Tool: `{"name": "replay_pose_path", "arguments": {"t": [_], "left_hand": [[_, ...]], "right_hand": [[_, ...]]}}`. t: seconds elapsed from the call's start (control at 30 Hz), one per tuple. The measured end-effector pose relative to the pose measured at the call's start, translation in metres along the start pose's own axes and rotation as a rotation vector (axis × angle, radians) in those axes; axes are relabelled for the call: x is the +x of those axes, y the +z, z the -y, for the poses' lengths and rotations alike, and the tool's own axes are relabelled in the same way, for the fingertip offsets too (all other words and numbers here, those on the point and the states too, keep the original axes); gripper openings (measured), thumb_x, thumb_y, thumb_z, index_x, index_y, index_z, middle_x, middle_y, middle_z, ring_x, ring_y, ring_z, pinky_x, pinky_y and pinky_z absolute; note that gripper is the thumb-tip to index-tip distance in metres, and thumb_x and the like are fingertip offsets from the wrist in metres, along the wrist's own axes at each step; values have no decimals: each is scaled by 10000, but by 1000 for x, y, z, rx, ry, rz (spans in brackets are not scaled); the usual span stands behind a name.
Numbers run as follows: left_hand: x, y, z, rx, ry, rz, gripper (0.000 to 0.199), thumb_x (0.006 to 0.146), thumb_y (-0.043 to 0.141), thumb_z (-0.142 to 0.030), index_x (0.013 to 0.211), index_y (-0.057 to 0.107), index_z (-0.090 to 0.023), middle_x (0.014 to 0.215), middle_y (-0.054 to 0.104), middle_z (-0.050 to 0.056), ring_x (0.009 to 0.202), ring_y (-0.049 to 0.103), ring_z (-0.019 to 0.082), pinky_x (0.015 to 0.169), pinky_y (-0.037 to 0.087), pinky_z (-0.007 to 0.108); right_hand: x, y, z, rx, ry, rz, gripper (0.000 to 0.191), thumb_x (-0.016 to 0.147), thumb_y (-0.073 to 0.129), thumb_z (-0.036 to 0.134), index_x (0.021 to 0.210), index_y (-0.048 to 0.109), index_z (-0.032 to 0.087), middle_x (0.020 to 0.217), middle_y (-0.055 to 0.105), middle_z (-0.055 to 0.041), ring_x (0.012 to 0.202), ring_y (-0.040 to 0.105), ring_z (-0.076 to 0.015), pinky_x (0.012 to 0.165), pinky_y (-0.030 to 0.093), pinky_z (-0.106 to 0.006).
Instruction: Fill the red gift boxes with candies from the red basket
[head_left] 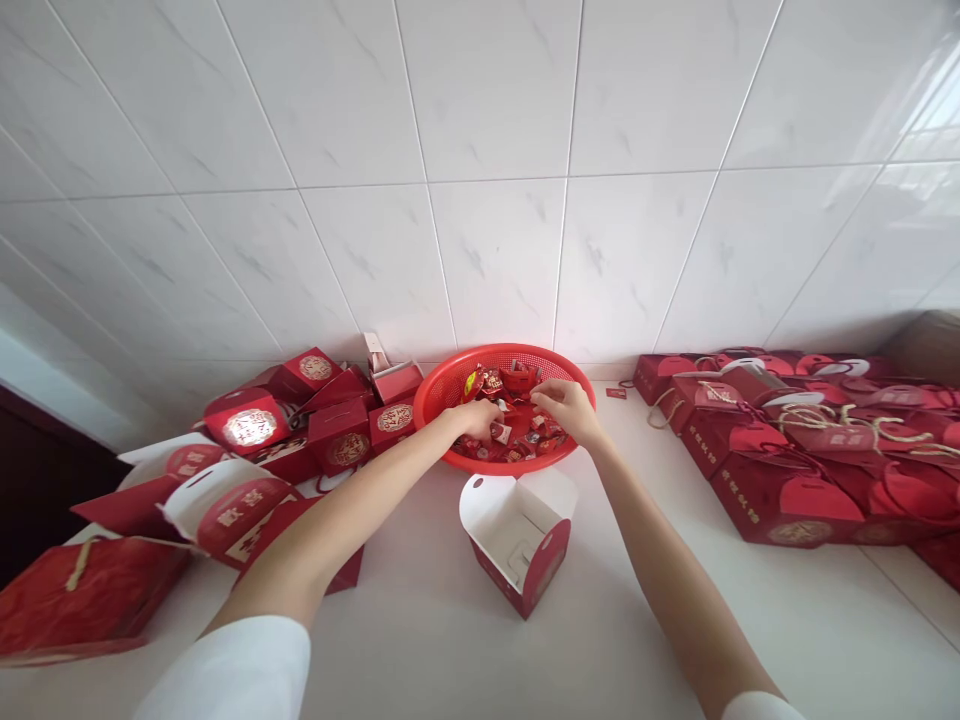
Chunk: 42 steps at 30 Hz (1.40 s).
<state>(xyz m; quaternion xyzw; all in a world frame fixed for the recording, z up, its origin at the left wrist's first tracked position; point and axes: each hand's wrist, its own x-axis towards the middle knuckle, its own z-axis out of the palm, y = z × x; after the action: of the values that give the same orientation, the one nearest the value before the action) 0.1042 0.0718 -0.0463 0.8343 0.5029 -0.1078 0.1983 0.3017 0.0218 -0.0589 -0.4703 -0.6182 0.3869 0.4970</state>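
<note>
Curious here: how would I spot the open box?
Find the round red plastic basket by the white tiled wall. In front, on the white counter, between the left arm and right arm, stands one open, white-lined red box, set apart from the heaped boxes.

From here I see a glossy red plastic basket (442, 395), shiny foil candy wrappers (517, 435), matt card gift boxes (536, 575), and smooth polished white wall tiles (487, 260).
</note>
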Motion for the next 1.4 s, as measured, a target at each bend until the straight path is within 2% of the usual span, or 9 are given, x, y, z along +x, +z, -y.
{"name": "replay_pose_path", "arguments": {"t": [0.17, 0.3, 0.47, 0.67, 0.83, 1.0, 1.2, 1.33, 1.4], "left_hand": [[-1, -2, 5, -25, 23, -5, 346, 600, 784, -171, 942, 754, -207, 968, 743, 42, 893, 672, 248, 752, 491, 261], [-1, -2, 4, -70, 50, -37, 463, 603, 812, -166, 1059, 756, -225, 1018, 748, 14, 938, 676, 230, 764, 487, 236], [-1, -2, 7, -218, 61, -132, 582, 580, 857, -161, 1146, 746, -241, 1053, 759, 5, 992, 687, 242, 826, 507, 258], [1, 2, 14, -364, 78, -283, 567, 609, 869, -163, 1155, 733, -230, 1132, 753, 32, 1114, 667, 260, 948, 512, 324], [9, 8, 16, -712, 160, -424, 567, 610, 861, -92, 1150, 699, -150, 1146, 743, 100, 1089, 682, 272, 973, 518, 385], [7, 6, 12, -1042, 261, -402, 505, 604, 872, -111, 1076, 696, -151, 1044, 763, 75, 1004, 716, 251, 915, 552, 374], [-3, 1, 5, -1114, 372, -343, 462, 617, 889, -191, 1038, 703, -160, 985, 763, 47, 969, 714, 224, 911, 552, 363], [-2, 1, 4, -1059, 358, -326, 472, 639, 871, -164, 1081, 706, -156, 1032, 753, 52, 1006, 700, 224, 936, 542, 373], [1, 2, 5, -1016, 336, -357, 507, 657, 846, -133, 1141, 694, -150, 1066, 746, 65, 1019, 694, 228, 945, 537, 379]], "right_hand": [[-2, 0, -2, 20, -20, -11, 111, 772, 652, 313, 767, 677, 206, 774, 728, -44, 699, 710, -220, 663, 587, -341], [-2, 1, -2, 13, -42, -3, 129, 774, 648, 325, 768, 681, 200, 785, 734, -58, 733, 713, -232, 689, 594, -352], [-3, 2, -2, -21, -67, -9, 171, 786, 624, 360, 773, 680, 199, 763, 731, -60, 715, 703, -235, 661, 578, -343], [-2, 4, -7, -16, -51, 10, 248, 799, 603, 430, 798, 688, 197, 772, 731, -66, 733, 704, -248, 683, 565, -352], [1, 5, -10, 10, -52, -41, 230, 767, 644, 405, 887, 694, 216, 877, 757, -83, 842, 723, -278, 757, 584, -393], [1, 6, -12, 34, -23, -10, 321, 740, 694, 396, 1008, 651, 224, 875, 756, -72, 849, 733, -278, 755, 599, -404], [0, 4, -10, 39, 36, 58, 453, 758, 690, 400, 1155, 563, 224, 806, 743, -29, 728, 714, -240, 622, 557, -348], [0, 3, -8, 20, 2, 84, 209, 728, 687, 357, 865, 623, 214, 702, 702, -12, 643, 676, -212, 601, 537, -326], [-1, 2, -6, 7, -22, 58, 171, 731, 674, 371, 742, 598, 218, 665, 680, -12, 601, 646, -197, 578, 520, -318]]}}
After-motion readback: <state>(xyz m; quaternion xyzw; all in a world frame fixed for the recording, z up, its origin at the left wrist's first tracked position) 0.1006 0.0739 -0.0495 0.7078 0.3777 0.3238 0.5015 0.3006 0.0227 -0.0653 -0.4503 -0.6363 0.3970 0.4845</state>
